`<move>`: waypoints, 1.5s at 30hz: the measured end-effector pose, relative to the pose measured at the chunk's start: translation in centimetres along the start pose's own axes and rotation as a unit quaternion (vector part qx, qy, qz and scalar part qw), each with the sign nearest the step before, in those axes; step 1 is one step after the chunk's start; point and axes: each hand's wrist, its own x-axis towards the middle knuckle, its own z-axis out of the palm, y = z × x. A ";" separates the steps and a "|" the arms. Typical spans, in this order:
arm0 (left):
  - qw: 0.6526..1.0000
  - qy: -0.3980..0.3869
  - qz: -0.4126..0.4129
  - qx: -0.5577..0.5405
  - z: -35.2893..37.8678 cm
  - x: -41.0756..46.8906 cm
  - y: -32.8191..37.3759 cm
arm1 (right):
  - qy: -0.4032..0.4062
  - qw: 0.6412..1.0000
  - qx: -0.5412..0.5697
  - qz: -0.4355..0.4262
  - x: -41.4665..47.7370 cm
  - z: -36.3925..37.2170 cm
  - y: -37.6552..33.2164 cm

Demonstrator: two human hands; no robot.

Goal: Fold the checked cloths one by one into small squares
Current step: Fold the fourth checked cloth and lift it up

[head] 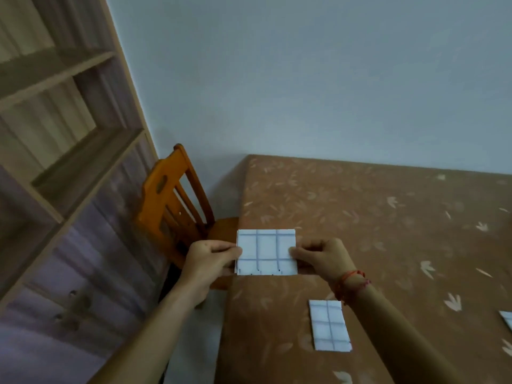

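A white cloth with blue checks (266, 252), folded to a small rectangle, hangs in the air above the table's left edge. My left hand (212, 259) pinches its left side and my right hand (321, 257) pinches its right side. On the table below my right forearm lies a second checked cloth (329, 325), folded into a narrow rectangle. The corner of a third checked cloth (507, 318) shows at the right frame edge.
The table (388, 231) carries a brown cover with a pale leaf print. An orange wooden chair (171, 206) stands at its left side. A wooden shelf unit (63, 139) fills the left. A pale wall stands behind the table.
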 end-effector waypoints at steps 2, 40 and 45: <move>0.999 -0.028 -0.002 0.022 0.3 2.7 0.1 | 0.031 0.999 -0.007 0.012 1.3 0.4 0.2; 0.994 -0.005 -0.026 0.107 18.2 39.1 -6.5 | 0.163 0.974 -0.133 0.081 40.7 -5.5 11.8; 0.988 -0.004 0.010 0.152 19.8 42.1 -6.0 | 0.179 0.968 -0.145 0.097 44.4 -6.3 12.2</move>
